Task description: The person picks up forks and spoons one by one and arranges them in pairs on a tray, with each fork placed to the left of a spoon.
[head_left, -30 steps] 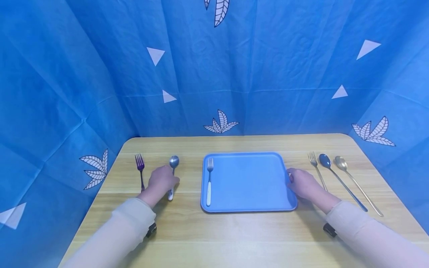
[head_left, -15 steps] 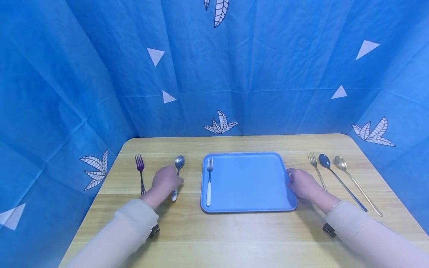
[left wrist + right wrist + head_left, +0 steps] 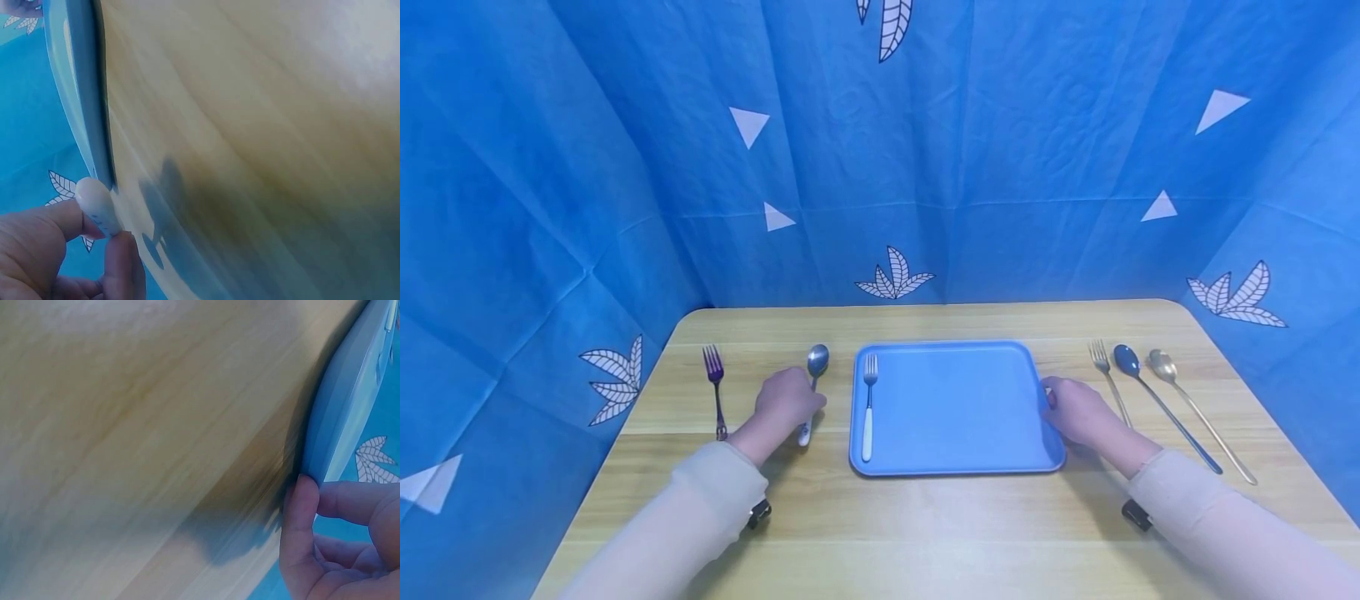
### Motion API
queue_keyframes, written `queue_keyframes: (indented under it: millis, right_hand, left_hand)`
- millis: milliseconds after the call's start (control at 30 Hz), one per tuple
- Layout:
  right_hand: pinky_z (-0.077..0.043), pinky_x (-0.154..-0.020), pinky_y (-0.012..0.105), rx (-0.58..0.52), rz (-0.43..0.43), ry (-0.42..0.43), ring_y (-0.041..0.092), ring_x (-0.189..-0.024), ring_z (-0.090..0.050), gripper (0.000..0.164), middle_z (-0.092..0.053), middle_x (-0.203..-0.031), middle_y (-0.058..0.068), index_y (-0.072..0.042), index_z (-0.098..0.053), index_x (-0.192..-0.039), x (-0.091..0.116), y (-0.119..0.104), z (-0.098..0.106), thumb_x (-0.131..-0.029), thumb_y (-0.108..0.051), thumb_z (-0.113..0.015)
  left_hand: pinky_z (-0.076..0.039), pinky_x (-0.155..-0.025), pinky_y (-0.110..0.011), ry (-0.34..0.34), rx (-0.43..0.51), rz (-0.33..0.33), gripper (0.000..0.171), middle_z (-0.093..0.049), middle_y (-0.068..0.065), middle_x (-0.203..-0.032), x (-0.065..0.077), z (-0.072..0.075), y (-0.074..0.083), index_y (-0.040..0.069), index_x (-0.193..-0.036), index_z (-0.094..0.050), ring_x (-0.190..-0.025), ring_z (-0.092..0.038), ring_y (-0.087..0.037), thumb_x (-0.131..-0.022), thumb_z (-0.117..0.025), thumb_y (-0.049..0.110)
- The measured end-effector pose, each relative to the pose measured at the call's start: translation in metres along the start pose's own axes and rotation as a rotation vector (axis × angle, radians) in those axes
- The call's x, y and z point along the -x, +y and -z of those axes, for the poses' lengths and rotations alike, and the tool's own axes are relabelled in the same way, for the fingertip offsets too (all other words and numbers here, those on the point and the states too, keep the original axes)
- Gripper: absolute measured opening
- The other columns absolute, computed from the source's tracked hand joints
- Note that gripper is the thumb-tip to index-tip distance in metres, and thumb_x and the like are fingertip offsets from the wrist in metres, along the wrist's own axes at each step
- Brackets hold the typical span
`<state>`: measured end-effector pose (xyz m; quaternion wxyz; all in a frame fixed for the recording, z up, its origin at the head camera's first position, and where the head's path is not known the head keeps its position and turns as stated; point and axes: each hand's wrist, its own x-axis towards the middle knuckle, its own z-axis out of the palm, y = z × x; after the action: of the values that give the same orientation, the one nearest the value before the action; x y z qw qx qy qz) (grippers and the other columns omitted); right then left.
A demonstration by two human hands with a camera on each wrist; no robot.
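Observation:
My left hand [image 3: 788,400] pinches a spoon [image 3: 817,360] by its white handle, left of the blue tray [image 3: 955,408]. The left wrist view shows the rounded white handle end [image 3: 97,203] between thumb and fingers, with the tray's side behind it. The spoon's bowl points toward the back of the table. A fork [image 3: 868,408] with a white handle lies along the tray's left side. At the tray's right edge, my right hand [image 3: 1078,412] grips the rim; the right wrist view has thumb and finger on either side of the tray wall [image 3: 334,419].
A purple fork [image 3: 714,371] lies at the far left of the wooden table [image 3: 895,533]. Right of the tray are a slim fork [image 3: 1101,358], a dark blue spoon [image 3: 1127,361] and a gold spoon [image 3: 1163,367]. A blue patterned curtain [image 3: 1000,150] stands behind the table.
My left hand has moved to the right with the spoon, closer to the tray's left edge. The right hand, the tray and the other cutlery stay where they were.

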<state>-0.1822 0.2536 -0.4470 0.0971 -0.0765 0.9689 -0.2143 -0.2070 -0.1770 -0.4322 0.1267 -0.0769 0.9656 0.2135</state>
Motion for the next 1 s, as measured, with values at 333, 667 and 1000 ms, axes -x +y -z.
queue_keyframes:
  millis: [333,667,1000]
  right_hand:
    - [-0.053,-0.068,0.043,0.001,-0.004,-0.003,0.025,-0.075,-0.061,0.051,-0.064,-0.081,0.009,0.016,-0.052,-0.129,0.0,-0.001,0.0,-0.084,-0.003,-0.069]
    - [-0.053,-0.067,0.042,-0.011,-0.004,-0.02,0.025,-0.075,-0.062,0.052,-0.064,-0.083,0.01,0.017,-0.05,-0.129,0.0,-0.001,0.0,-0.084,-0.002,-0.068]
    - [-0.053,-0.069,0.045,-0.001,0.014,-0.011,0.027,-0.075,-0.061,0.051,-0.064,-0.082,0.01,0.017,-0.051,-0.127,-0.001,0.002,0.001,-0.083,-0.003,-0.069]
  left_hand:
    - [-0.046,-0.053,-0.032,0.007,-0.01,-0.021,0.024,-0.059,-0.008,-0.071,0.003,-0.002,0.009,0.008,-0.074,-0.058,-0.058,-0.058,-0.021,-0.086,-0.072,0.023]
    - [-0.047,-0.052,-0.03,0.006,0.026,-0.031,0.022,-0.06,-0.007,-0.069,0.006,-0.006,0.022,0.009,-0.075,-0.059,-0.057,-0.059,-0.02,-0.086,-0.073,0.023]
    - [-0.046,-0.051,-0.029,-0.01,0.046,-0.044,0.02,-0.06,-0.007,-0.069,0.008,-0.011,0.038,0.009,-0.076,-0.059,-0.057,-0.059,-0.02,-0.088,-0.069,0.021]
